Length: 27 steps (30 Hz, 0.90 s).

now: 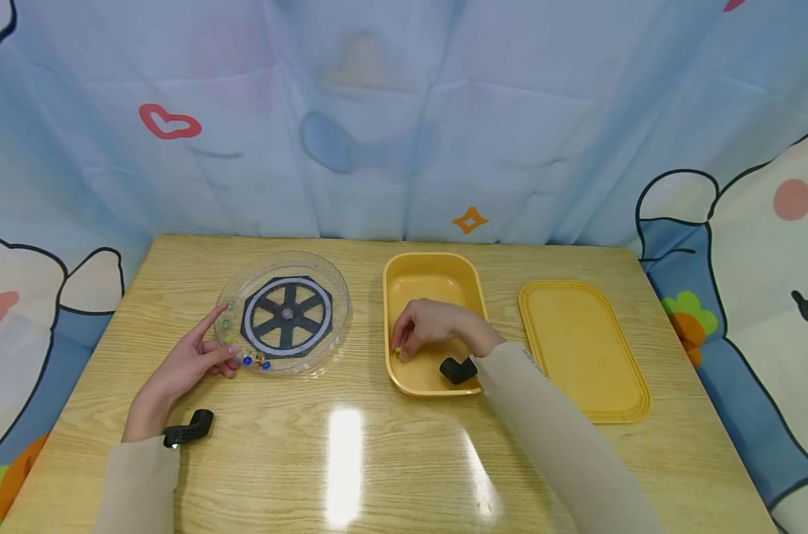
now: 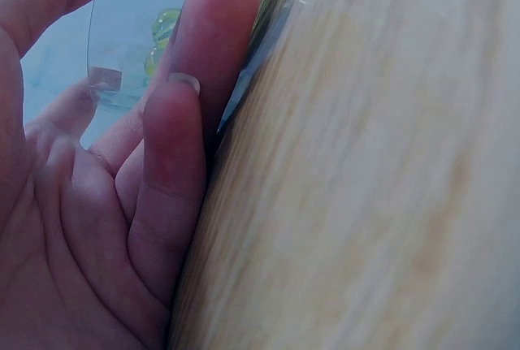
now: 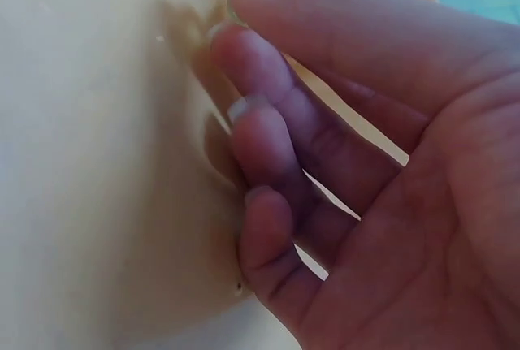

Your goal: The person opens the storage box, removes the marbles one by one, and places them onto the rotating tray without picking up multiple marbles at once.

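Note:
My left hand [image 1: 189, 365] holds the near-left rim of a clear round dish [image 1: 340, 315], its index finger reaching along the edge. In the left wrist view, the dish's clear wall and yellow-green marbles [image 2: 166, 25] show behind the fingers. Several glass marbles [image 1: 247, 360], blue, green, yellow and amber, lie along the dish's left and near edge. Over on the right, my right hand [image 1: 431, 325] is down inside a yellow bin [image 1: 434, 259]. Its thumb and index finger pinch a small yellow marble [image 1: 397, 350], mostly hidden by the fingers in the right wrist view.
A dark wheel-shaped piece with a pale ring [image 1: 287, 314] shows within the dish's outline. Right of the bin, a flat yellow lid [image 1: 587, 348] lies on the wooden table [image 1: 257, 475]. A printed blue curtain [image 1: 404, 133] hangs behind the table.

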Each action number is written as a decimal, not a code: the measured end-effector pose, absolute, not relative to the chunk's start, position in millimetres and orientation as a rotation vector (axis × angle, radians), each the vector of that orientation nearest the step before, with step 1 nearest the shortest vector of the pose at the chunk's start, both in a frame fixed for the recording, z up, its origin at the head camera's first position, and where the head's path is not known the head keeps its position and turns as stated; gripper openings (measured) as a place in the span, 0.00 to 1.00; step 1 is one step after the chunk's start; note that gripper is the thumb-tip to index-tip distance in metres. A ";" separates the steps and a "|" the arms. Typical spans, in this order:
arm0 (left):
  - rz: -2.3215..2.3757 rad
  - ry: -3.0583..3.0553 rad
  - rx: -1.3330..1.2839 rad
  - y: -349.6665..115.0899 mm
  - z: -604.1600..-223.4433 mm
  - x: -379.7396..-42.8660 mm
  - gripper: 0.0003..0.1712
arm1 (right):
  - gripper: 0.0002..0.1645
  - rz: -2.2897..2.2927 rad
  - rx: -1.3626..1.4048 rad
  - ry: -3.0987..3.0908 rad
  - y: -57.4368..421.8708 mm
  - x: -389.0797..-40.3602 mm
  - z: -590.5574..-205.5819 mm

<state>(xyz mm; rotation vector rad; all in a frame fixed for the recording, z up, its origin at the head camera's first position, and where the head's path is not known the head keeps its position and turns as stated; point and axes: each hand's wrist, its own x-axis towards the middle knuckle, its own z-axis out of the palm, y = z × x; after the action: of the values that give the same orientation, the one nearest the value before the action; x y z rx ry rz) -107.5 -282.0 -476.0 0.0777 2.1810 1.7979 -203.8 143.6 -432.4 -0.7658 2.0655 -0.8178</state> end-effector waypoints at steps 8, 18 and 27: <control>1.798 2.180 0.092 -282.4 -477.0 -107.3 0.49 | 0.08 -0.948 -0.770 2.060 149.4 -207.2 -425.9; 1.791 2.190 0.074 -283.5 -479.4 -106.7 0.49 | 0.08 -1.125 -0.845 2.110 139.8 -205.6 -404.0; 1.799 2.192 0.105 -283.6 -480.8 -109.5 0.49 | 0.09 -1.264 -0.791 2.335 95.2 -201.0 -393.4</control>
<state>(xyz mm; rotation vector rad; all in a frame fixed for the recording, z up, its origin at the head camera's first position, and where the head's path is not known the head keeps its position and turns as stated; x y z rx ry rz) -109.5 -283.6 -480.8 0.1048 2.1915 1.7990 -201.0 95.2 -393.4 -0.7907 2.3349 -1.2638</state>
